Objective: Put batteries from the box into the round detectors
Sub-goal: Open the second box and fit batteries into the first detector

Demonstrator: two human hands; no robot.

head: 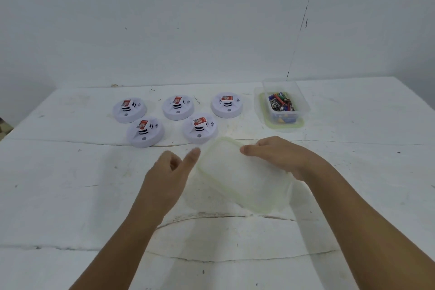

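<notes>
Right hand (280,158) grips translucent lid (242,175) near table's front; left hand (168,172) loosely spread, touching lid's edge. Box (283,101) of batteries (281,102) open behind lid, right of five round detectors (177,113). No battery loaded yet, apparently.

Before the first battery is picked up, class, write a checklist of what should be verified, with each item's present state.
1. Battery box open at the top: ok.
2. Batteries visible inside it: ok.
3. Five round detectors on the table: ok.
4. Right hand free: not ok, it holds the lid.
5. Left hand free: ok, holding nothing.
6. Detectors' battery compartments open: cannot tell.
</notes>
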